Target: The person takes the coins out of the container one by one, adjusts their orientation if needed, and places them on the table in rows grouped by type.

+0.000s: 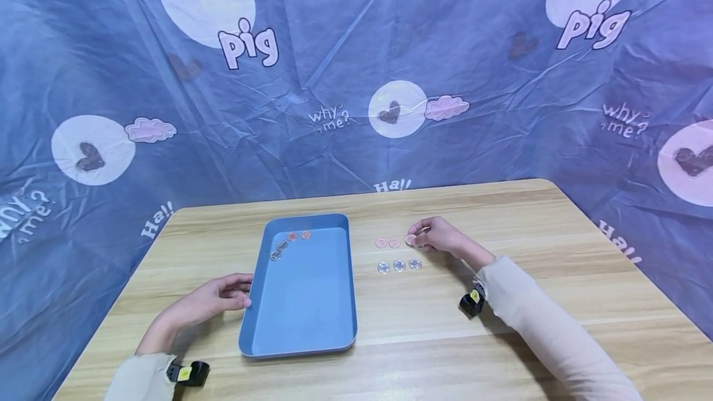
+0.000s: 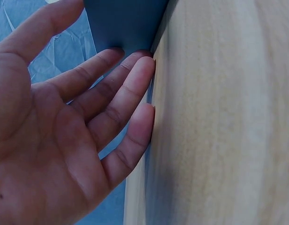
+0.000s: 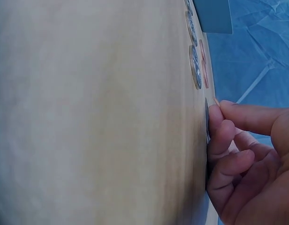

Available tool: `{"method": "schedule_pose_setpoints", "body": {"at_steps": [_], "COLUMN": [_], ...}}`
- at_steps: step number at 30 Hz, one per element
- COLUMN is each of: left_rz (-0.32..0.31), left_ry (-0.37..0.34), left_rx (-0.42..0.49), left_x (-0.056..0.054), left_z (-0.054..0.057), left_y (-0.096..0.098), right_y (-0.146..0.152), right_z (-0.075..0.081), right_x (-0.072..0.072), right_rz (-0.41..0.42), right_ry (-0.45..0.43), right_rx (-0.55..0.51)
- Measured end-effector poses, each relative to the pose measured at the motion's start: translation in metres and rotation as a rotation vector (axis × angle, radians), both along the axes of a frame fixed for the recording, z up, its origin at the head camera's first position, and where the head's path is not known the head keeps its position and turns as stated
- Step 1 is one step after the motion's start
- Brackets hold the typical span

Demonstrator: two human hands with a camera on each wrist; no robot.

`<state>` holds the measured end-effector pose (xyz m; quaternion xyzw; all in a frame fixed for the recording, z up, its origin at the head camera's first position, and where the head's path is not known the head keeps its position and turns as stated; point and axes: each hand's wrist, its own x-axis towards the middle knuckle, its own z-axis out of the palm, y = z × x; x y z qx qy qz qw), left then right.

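Note:
My right hand (image 1: pixel 439 236) pinches a coin (image 1: pixel 410 240) between thumb and fingertips, low over the table to the right of the tray. The right wrist view shows this coin's thin edge (image 3: pixel 216 101) at the fingertips. Left of it lie two copper-coloured coins (image 1: pixel 387 243) side by side. Three silver coins (image 1: pixel 399 266) form a row nearer to me. My left hand (image 1: pixel 207 299) is at the left wall of a blue rectangular tray (image 1: pixel 303 308), its fingers loosely extended against the outer side (image 2: pixel 128 28). Inside, two copper coins (image 1: pixel 299 236) and two dull silver coins (image 1: pixel 279 250) lie toward the far left corner.
The wooden table (image 1: pixel 445 351) has rounded far corners. Behind it hangs a blue printed cloth (image 1: pixel 334 36), which also falls along both sides. A black wrist camera sits on each wrist, the right one (image 1: pixel 472 302) close over the tabletop.

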<state>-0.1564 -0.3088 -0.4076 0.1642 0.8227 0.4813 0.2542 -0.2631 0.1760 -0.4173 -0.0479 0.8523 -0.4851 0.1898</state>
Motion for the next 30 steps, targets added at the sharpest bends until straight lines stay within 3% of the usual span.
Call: {"method": "schedule_pose_setpoints", "body": {"at_steps": [22, 30], "left_rz": [-0.002, 0.003], "left_ry": [0.002, -0.003], "left_rx": [-0.001, -0.019], "left_x": [0.000, 0.000], "left_z": [0.000, 0.000], "left_y": [0.001, 0.001], "right_y": [-0.010, -0.013], "right_z": [0.002, -0.002], "right_x": [-0.002, -0.003], "right_rz": [0.060, 0.063], "right_ry": [0.057, 0.122], "right_rx": [0.099, 0.179]}}
